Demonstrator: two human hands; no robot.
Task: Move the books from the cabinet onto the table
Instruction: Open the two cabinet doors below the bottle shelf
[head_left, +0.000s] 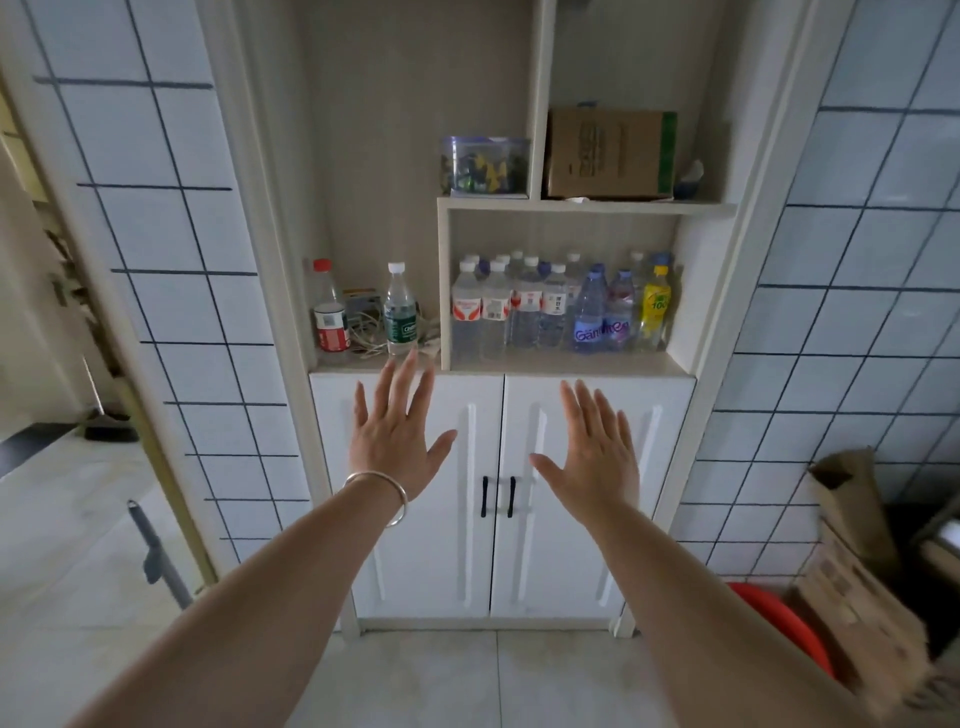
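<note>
A white cabinet (566, 561) with two closed doors stands in front of me, with two black handles (497, 496) at its middle seam. No books and no table are in view. My left hand (397, 436) is held out flat with fingers spread in front of the left door, a silver bangle on the wrist. My right hand (597, 449) is stretched out the same way before the right door. Both hands hold nothing, and I cannot tell whether they touch the doors.
Above the doors, an open shelf holds several water bottles (550, 312), a green-labelled bottle (400, 312) and cables. Higher up sit a clear container (485, 166) and a cardboard box (610, 153). Cardboard boxes (852, 587) and a red basin (779, 623) stand at the right; a doorway lies left.
</note>
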